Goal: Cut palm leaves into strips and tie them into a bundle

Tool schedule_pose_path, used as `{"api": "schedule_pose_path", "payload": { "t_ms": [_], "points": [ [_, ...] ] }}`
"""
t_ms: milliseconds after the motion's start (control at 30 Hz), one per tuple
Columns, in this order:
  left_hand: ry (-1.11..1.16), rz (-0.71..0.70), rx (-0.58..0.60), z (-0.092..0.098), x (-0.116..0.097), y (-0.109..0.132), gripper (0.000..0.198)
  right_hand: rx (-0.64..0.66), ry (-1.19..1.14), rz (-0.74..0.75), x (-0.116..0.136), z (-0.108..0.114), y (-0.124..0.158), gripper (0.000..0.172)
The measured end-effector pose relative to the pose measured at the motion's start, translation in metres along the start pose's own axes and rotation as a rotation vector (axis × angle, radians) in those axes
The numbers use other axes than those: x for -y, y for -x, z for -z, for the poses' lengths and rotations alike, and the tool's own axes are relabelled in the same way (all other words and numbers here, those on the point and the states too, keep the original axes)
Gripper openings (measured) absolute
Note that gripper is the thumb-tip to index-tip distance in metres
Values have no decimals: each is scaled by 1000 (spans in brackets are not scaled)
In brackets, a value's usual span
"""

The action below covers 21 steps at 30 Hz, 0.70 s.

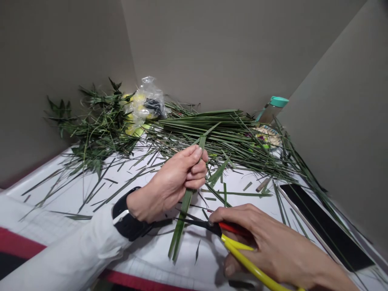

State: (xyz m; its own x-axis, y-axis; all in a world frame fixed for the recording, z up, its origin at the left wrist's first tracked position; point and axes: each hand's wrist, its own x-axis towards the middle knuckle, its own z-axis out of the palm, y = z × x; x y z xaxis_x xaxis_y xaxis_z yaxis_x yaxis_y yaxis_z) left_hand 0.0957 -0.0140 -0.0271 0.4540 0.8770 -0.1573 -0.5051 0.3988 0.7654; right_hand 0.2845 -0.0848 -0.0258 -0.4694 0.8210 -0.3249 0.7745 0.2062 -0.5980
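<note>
My left hand [176,182] is closed around a long green leaf strip [184,210] and holds it upright over the white table [60,198]. My right hand [273,246] grips yellow-handled scissors [239,248]. Their dark blades [194,221] point left and meet the lower part of the leaf strip. A black watch [127,216] sits on my left wrist above a white sleeve.
A large heap of long green leaves [218,129] lies across the back of the table, with leafy sprigs [93,125] at the left. A clear plastic bag with yellow items [142,105], a teal-capped bottle [273,108] and a black phone [324,224] are nearby. Leaf scraps litter the surface.
</note>
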Motion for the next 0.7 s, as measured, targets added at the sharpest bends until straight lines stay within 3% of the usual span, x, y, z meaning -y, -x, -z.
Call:
{"api": "schedule_pose_path", "payload": {
  "t_ms": [400, 700],
  "points": [
    [7, 9, 7, 0, 1, -1, 26, -22, 18, 59, -5, -1, -2, 21],
    [-5, 15, 15, 2, 4, -2, 26, -6, 22, 121, -5, -4, -7, 28]
  ]
}}
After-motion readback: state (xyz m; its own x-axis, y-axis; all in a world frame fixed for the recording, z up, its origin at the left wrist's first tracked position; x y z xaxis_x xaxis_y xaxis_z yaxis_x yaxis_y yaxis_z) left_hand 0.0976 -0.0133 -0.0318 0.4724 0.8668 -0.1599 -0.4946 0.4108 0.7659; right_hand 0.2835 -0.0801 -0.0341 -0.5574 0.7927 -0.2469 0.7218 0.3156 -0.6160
